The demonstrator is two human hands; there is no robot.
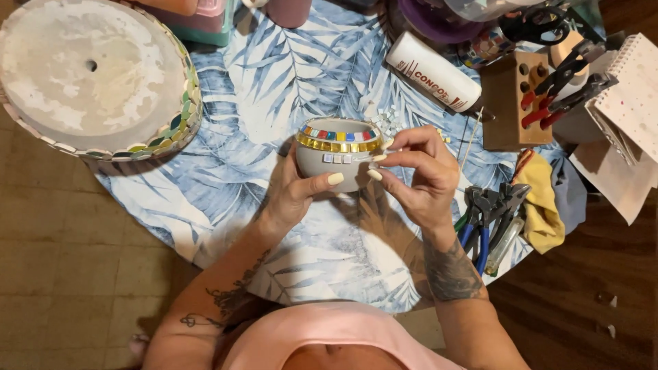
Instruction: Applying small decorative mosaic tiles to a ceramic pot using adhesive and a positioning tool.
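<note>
A small grey bowl-shaped pot (336,152) is cupped in my left hand (296,193), thumb across its front. Its rim carries a row of coloured tiles above a band of gold tiles, with three small silvery square tiles stuck below. My right hand (418,171) is at the pot's right side, fingertips pinched together against it; whether a tile sits between them is hidden. Both hands hover over a round table with a blue leaf-print cloth (274,103).
A large round concrete disc (89,75) edged with green mosaic lies top left. A white glue tube (433,72), loose tiles (387,122), a wooden tool block (507,103), blue-handled nippers (483,223), a yellow cloth (541,202) and a spiral notebook (630,89) crowd the right.
</note>
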